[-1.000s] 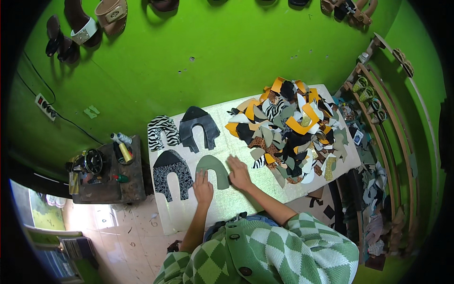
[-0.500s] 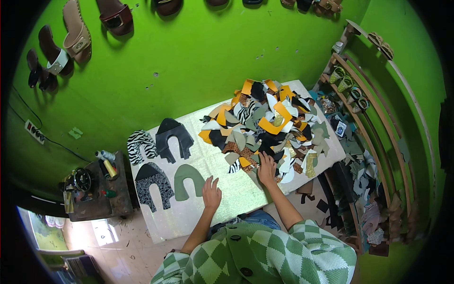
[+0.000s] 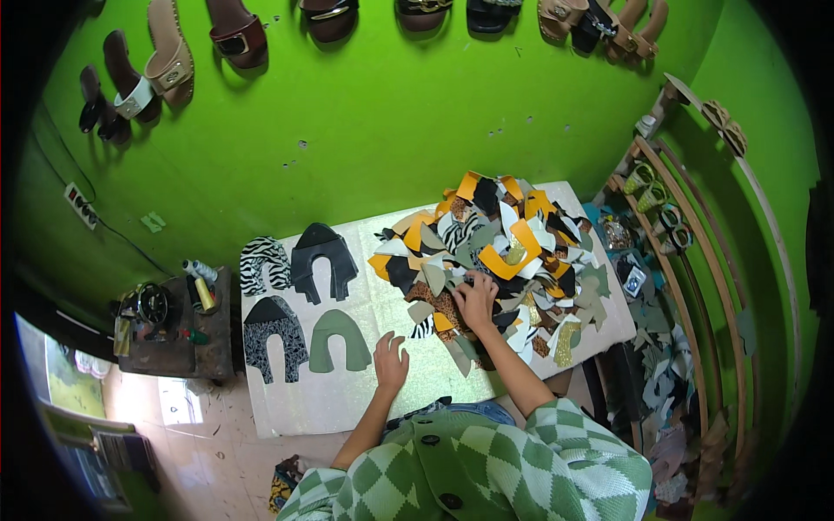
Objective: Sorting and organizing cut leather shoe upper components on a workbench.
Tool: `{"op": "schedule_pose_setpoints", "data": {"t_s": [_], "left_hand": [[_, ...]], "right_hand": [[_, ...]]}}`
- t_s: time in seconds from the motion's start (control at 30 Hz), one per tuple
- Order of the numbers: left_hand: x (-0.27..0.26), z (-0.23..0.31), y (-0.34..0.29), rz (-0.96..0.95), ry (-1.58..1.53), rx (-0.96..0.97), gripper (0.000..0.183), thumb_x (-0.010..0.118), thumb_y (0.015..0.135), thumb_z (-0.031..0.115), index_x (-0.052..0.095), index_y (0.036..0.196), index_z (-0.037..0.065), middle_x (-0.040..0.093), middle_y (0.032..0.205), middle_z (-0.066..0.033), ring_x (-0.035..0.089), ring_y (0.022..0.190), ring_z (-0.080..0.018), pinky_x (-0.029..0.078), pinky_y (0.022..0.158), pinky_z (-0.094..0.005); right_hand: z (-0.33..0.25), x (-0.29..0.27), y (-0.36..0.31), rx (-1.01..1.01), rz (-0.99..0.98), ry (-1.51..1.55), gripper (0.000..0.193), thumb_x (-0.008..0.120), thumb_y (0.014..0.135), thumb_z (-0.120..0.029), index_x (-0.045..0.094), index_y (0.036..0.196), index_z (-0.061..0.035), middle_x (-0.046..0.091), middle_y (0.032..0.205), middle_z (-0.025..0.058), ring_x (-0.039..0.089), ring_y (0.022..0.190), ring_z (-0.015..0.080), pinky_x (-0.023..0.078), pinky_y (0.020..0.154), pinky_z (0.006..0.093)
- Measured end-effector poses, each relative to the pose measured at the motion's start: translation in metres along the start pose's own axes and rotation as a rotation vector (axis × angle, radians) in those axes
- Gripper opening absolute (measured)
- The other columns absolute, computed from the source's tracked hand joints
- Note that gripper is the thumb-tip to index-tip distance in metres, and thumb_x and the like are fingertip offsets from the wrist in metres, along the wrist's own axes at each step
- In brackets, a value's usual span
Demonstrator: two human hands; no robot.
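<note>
A heap of cut scraps [image 3: 512,252] in orange, black, white, green, zebra and leopard patterns covers the right half of the table. My right hand [image 3: 476,302] reaches into its near left side, fingers apart and bent over the pieces, beside a leopard-print scrap [image 3: 445,304]. A green scrap [image 3: 462,352] lies at the near edge. My left hand [image 3: 391,365] rests over the table with fingers spread, holding nothing. Left of it lie arch-shaped pieces: green [image 3: 339,333], grey-patterned with a black top [image 3: 276,323], black [image 3: 323,252] and zebra [image 3: 264,259].
The pale table [image 3: 395,300] stands against a green wall [image 3: 365,148] hung with sandals [image 3: 239,39]. At left is a sewing machine [image 3: 152,304] on a dark stand with thread spools [image 3: 201,282]. A wooden rack [image 3: 686,260] with shoes stands at right, more scraps [image 3: 665,373] below it.
My right hand has moved a little left and deeper into the heap. A green scrap now sticks out at the heap's near edge. The whole view has shifted; my left hand stays beside the green arch.
</note>
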State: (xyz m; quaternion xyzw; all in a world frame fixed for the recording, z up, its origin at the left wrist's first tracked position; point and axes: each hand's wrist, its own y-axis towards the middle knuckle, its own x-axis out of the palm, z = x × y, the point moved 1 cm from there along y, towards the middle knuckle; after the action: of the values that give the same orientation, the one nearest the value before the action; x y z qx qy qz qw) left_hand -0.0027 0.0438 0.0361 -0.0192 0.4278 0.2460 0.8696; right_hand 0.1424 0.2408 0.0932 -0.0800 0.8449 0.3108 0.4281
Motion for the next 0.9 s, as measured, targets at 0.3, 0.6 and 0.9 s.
{"op": "schedule_pose_setpoints", "data": {"t_s": [0.3, 0.6, 0.9], "left_hand": [[0.024, -0.014, 0.013, -0.37, -1.088, -0.684, 0.045, 0.03, 0.098, 0.042, 0.051, 0.118, 0.006, 0.061, 0.104, -0.0054, 0.059, 0.087, -0.015, 0.046, 0.082, -0.0326], [0.026, -0.01, 0.004, -0.503, -1.077, -0.653, 0.039, 0.054, 0.092, 0.029, 0.047, 0.123, 0.005, 0.056, 0.094, -0.0016, 0.056, 0.082, -0.0085, 0.048, 0.07, -0.0234], [0.015, -0.007, 0.026, -0.307, -1.129, -0.429, 0.027, 0.055, 0.088, 0.001, 0.052, 0.115, 0.001, 0.059, 0.098, -0.0036, 0.056, 0.092, -0.01, 0.044, 0.083, -0.0212]], "right_hand": [[-0.047, -0.003, -0.075, -0.059, -0.563, 0.392, 0.011, 0.069, 0.075, -0.022, 0.07, 0.084, -0.0164, 0.05, 0.117, 0.0046, 0.04, 0.114, 0.0272, 0.025, 0.094, 0.0423], [-0.044, -0.006, -0.112, -0.027, -0.832, 0.451, 0.014, 0.068, 0.077, -0.023, 0.07, 0.09, -0.0168, 0.05, 0.129, 0.0024, 0.039, 0.116, 0.0288, 0.024, 0.098, 0.0447], [-0.047, -0.014, -0.12, -0.116, -0.749, 0.493, 0.029, 0.056, 0.077, -0.006, 0.064, 0.103, -0.0137, 0.054, 0.121, 0.006, 0.048, 0.109, 0.027, 0.034, 0.093, 0.0422]]}}
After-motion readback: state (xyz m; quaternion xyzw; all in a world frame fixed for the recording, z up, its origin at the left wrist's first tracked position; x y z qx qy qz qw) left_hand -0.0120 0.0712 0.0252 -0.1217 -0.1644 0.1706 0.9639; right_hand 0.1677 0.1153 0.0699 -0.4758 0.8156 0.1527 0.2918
